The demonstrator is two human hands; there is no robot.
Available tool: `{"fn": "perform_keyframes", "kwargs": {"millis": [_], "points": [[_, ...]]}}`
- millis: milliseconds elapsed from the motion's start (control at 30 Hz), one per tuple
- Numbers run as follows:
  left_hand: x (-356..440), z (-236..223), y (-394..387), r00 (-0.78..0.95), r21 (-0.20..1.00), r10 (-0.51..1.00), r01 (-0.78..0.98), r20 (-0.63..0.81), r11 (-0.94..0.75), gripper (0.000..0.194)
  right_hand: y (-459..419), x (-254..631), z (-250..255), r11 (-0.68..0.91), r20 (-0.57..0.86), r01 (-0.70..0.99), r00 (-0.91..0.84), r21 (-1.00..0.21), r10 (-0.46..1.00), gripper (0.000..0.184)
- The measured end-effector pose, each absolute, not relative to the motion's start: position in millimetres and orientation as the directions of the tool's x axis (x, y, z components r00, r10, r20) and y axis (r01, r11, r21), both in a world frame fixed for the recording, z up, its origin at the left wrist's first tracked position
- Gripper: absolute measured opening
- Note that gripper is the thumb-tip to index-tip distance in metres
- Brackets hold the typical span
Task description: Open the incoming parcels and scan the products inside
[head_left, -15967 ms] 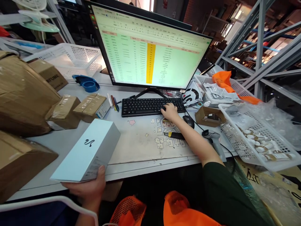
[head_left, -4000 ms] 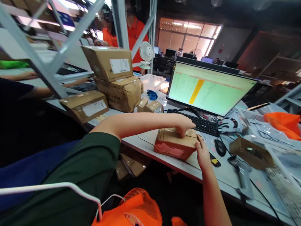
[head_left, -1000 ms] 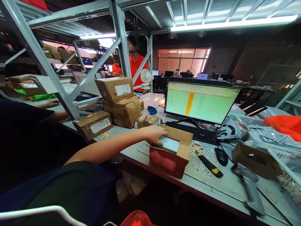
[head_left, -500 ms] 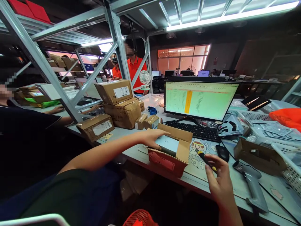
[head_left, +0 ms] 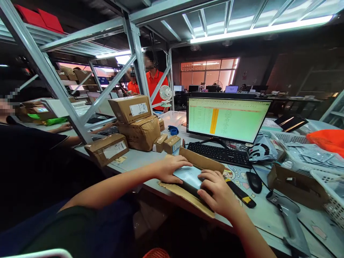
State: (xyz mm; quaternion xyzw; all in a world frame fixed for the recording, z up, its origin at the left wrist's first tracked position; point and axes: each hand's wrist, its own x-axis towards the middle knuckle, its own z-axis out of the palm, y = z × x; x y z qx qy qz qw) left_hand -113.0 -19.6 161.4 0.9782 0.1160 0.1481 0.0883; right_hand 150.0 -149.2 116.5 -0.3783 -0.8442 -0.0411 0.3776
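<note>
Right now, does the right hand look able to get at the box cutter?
Probably yes: the box cutter lies beside the right hand, with nothing on top, though that hand must first leave the pale blue box.

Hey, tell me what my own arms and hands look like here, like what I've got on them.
Your left hand and right hand are both bare, with no gloves, and no watch or bracelet shows on either wrist. A short, dark green sleeve ends near your left elbow, with no marking visible. No right sleeve is in view.
</note>
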Motion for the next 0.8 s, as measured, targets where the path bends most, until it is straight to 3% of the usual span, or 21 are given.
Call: {"fn": "perform_keyframes", "kwargs": {"millis": [167, 267, 400, 467, 567, 667, 733, 800], "points": [[-123, 149, -18, 0.894, 0.256, 0.261, 0.173, 0.365, -0.951, 0.065, -151, 166, 95, 0.761, 0.808, 0.601, -0.309, -0.244, 0.502, 0.020], [-138, 140, -12, 0.805, 0.369, 0.338, 0.161, 0.488, -0.916, 0.068, -157, 184, 67, 0.752, 0.860, 0.539, -0.095, -0.380, 0.502, 0.022], [-152, 126, -8, 0.638, 0.503, 0.479, 0.162, 0.603, -0.849, 0.073, -163, 180, 23, 0.703, 0.817, 0.431, 0.179, -0.566, 0.548, 0.047], [-153, 123, -9, 0.492, 0.569, 0.530, 0.082, 0.691, -0.818, 0.071, -162, 168, 7, 0.698, 0.800, 0.396, 0.224, -0.596, 0.556, 0.058], [-156, 128, -8, 0.183, 0.666, 0.641, -0.170, 0.745, -0.726, 0.070, -153, 151, -7, 0.676, 0.777, 0.392, 0.219, -0.624, 0.590, 0.079], [-178, 141, 2, -0.088, 0.637, 0.705, -0.361, 0.703, -0.681, 0.065, -139, 146, -16, 0.650, 0.733, 0.359, 0.176, -0.669, 0.657, 0.113], [-209, 150, 12, -0.252, 0.568, 0.665, -0.362, 0.703, -0.739, 0.062, -131, 146, -22, 0.603, 0.671, 0.338, 0.136, -0.723, 0.729, 0.125], [-246, 155, 20, -0.387, 0.552, 0.610, -0.262, 0.691, -0.792, 0.062, -126, 146, -27, 0.510, 0.568, 0.324, 0.114, -0.797, 0.815, 0.123]]}}
